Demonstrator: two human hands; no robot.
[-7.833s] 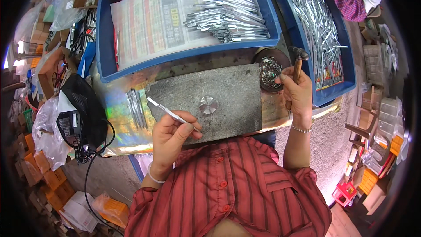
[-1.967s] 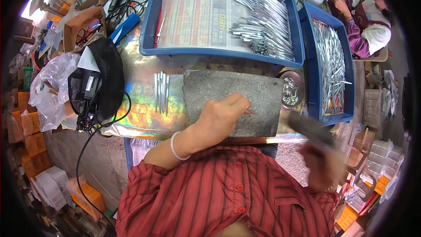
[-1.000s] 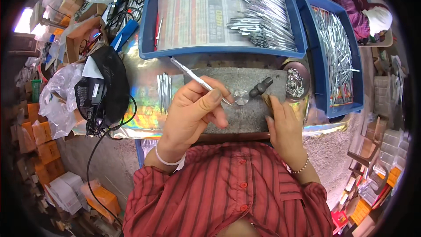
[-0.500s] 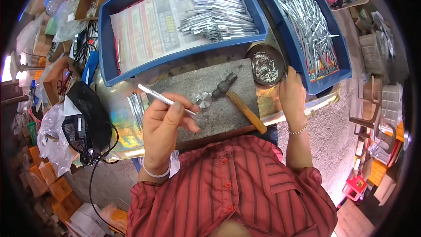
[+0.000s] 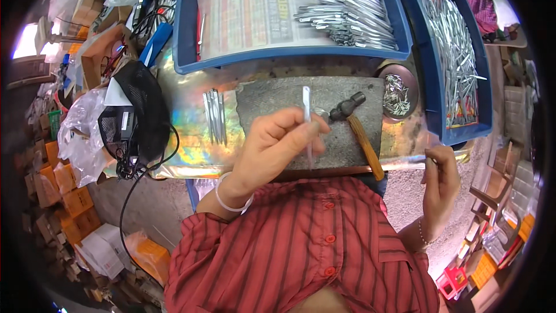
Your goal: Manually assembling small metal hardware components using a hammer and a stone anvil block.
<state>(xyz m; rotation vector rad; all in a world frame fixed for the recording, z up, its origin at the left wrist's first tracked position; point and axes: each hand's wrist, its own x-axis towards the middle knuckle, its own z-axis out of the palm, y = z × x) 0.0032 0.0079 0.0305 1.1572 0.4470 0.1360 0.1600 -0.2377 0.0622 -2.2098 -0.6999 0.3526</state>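
My left hand [image 5: 272, 150] is closing its fingers around a thin metal strip [image 5: 307, 119], which is standing almost upright between my thumb and fingertips, with its far end pointing away over the grey stone slab [image 5: 272, 95]. My right hand [image 5: 441, 182] is hanging off the near right edge of the bench, loosely curled; I cannot tell if it is holding something. The hammer [image 5: 356, 127] is lying on the slab, just to the right of the strip, untouched. Further away, the blue tray [image 5: 185, 40] is holding many similar strips.
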